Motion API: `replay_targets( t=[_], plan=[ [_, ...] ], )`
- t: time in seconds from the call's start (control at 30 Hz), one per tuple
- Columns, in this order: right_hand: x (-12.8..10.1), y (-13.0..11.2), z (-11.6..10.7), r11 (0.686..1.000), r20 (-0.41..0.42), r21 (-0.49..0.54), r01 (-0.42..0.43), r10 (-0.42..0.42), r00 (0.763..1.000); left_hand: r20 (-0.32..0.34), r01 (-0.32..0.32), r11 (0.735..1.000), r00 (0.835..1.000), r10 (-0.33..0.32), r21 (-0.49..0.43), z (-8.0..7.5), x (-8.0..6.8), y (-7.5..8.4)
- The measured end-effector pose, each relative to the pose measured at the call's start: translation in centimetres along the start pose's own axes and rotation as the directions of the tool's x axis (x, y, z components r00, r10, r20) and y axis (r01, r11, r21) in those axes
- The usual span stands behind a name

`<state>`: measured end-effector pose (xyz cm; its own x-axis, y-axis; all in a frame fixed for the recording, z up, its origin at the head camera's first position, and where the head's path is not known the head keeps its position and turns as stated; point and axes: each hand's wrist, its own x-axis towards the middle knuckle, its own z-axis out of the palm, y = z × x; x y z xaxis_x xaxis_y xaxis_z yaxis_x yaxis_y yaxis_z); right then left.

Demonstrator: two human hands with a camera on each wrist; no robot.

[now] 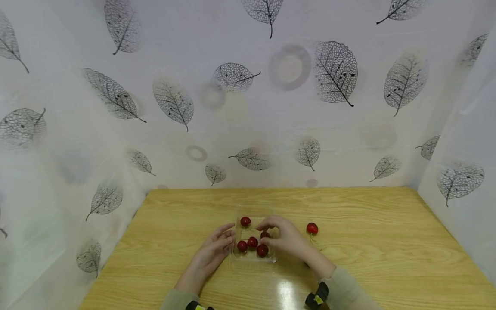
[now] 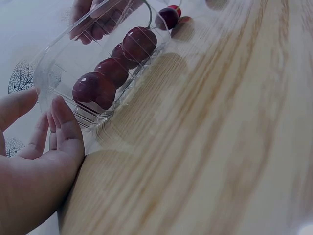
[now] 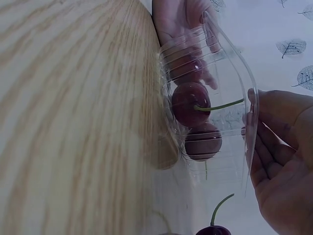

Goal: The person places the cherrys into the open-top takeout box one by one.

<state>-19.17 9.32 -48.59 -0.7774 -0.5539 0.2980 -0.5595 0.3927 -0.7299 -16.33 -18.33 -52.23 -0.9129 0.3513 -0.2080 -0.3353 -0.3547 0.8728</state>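
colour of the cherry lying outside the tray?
Bright red; the cherry sits alone on the wooden table, right of the clear tray. Head view shows it best.

Right hand touches clear tray holding stemmed cherries.

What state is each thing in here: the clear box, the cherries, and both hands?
Clear plastic tray: open-topped, flat on the wooden table, holding cherries.
Cherries in the tray: five, whole, dark red, some stems on.
Loose cherry: on the table right of the tray, apart from it.
Left hand: fingers straight, touching the tray's left wall.
Right hand: fingers curled over the tray's right side; whether it pinches a cherry is unclear.
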Motion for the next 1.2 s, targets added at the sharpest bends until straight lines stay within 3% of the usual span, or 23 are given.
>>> replay_targets(
  t=[0.77,1.2],
  plan=[
    [-0.4,0.1,-2.8,0.998,-0.049,0.002,-0.057,0.057,0.997,-0.012,0.004,1.000,1.000,-0.003,0.008,0.0,-0.1,0.1],
    [-0.7,1.2,-4.3,0.999,-0.112,-0.033,-0.032,0.028,0.993,0.003,0.005,1.000,1.000,-0.005,-0.007,0.0,-0.1,0.2]
  ],
)
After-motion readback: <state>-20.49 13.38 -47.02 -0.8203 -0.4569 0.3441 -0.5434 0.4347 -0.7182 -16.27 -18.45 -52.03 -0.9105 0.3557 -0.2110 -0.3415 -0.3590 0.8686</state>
